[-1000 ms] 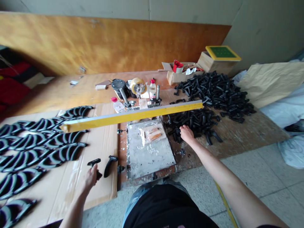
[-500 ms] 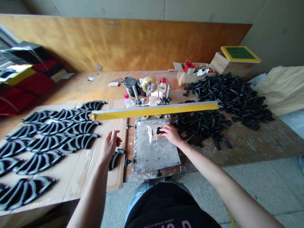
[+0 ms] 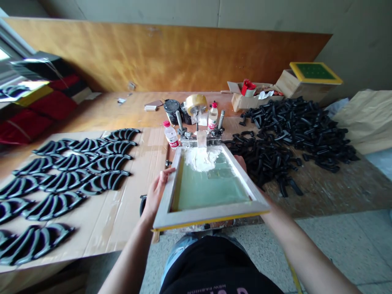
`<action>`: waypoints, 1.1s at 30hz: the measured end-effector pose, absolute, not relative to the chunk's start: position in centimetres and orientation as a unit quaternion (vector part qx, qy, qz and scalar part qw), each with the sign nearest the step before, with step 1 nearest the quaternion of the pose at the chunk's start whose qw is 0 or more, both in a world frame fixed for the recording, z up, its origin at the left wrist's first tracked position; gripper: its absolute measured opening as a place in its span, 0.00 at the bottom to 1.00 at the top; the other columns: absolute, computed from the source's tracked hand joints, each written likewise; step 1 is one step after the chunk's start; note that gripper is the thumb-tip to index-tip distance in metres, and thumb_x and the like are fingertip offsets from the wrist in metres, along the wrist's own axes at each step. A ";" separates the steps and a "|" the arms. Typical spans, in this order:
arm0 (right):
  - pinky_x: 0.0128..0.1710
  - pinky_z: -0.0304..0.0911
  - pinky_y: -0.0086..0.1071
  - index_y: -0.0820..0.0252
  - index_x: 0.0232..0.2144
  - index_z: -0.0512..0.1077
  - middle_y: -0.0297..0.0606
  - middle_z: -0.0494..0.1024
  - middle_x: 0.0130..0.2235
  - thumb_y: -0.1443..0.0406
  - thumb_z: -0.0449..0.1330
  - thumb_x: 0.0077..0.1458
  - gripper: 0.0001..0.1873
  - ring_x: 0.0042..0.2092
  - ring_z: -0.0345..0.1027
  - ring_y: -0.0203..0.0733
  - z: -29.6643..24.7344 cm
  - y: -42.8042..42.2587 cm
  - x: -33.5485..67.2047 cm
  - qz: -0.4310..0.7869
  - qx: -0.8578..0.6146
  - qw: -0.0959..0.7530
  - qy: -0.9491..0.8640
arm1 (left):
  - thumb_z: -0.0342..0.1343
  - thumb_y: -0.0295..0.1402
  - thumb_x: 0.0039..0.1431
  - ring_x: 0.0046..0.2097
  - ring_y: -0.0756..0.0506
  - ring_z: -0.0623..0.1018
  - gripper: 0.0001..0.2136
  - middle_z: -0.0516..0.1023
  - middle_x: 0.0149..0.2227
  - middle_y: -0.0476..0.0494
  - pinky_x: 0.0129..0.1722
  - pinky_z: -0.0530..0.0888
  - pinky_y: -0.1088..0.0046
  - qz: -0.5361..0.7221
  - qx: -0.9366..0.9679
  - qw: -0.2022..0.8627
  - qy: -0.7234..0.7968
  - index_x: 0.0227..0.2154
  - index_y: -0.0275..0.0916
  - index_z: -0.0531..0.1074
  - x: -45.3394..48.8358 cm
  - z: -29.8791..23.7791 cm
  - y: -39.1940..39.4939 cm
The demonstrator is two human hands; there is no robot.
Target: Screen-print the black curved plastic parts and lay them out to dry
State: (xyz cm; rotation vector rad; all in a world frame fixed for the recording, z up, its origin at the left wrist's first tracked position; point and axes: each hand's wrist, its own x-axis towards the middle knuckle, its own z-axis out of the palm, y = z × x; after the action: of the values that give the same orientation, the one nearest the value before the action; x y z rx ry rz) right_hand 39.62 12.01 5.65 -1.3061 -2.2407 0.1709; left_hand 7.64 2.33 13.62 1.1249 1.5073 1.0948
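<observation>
In front of me a screen-printing frame (image 3: 260,206) is swung down, tilted with its near edge raised. Its pale green mesh (image 3: 211,190) carries a mound of white ink (image 3: 202,159) at the far end. My left hand (image 3: 157,192) grips the frame's left side, fingertips at its rim. Beyond the right side, my right hand (image 3: 240,163) is mostly hidden by the frame, so its fingers and anything in them do not show. Under the frame, the metal plate is covered. The clamp (image 3: 201,139) holds the far edge.
Curved black handles (image 3: 55,208) lie in rows on cardboard (image 3: 101,228) at left. Loose black handles (image 3: 294,126) are heaped at right. Behind the frame stand a red-capped bottle (image 3: 171,134), another bottle (image 3: 212,116), a black tub (image 3: 172,110) and a tape roll (image 3: 196,104).
The frame has come down from nearly level with my view to over the plate. My left hand has moved onto its left side; my right hand has shifted right, behind it.
</observation>
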 end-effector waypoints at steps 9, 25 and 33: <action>0.55 0.60 0.42 0.65 0.51 0.69 0.51 0.71 0.52 0.67 0.67 0.52 0.23 0.55 0.63 0.52 10.3 18.3 31.8 0.070 -0.478 0.243 -0.841 | 0.56 0.51 0.55 0.31 0.48 0.74 0.34 0.76 0.31 0.49 0.31 0.69 0.74 0.361 0.453 0.450 0.680 0.62 0.42 0.63 7.9 4.4 1.0; 0.41 0.62 0.33 0.60 0.33 0.73 0.40 0.75 0.35 0.75 0.57 0.54 0.08 0.42 0.66 0.44 8.7 12.6 34.0 0.089 -0.320 0.185 -0.925 | 0.54 0.53 0.55 0.32 0.45 0.77 0.33 0.78 0.33 0.46 0.30 0.71 0.72 0.352 0.443 0.457 0.686 0.61 0.41 0.64 8.1 5.5 0.8; 0.44 0.65 0.35 0.57 0.41 0.76 0.38 0.78 0.37 0.67 0.63 0.56 0.09 0.42 0.69 0.43 9.4 13.4 33.6 0.092 -0.336 0.231 -0.908 | 0.57 0.53 0.53 0.27 0.46 0.75 0.35 0.79 0.30 0.47 0.27 0.69 0.73 0.357 0.424 0.478 0.682 0.61 0.42 0.64 8.1 7.4 0.7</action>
State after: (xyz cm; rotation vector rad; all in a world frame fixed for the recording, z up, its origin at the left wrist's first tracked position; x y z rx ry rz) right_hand 33.63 13.37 9.40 -0.9234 -2.4973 0.2539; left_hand 8.10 0.67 7.38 1.0349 1.6642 0.8721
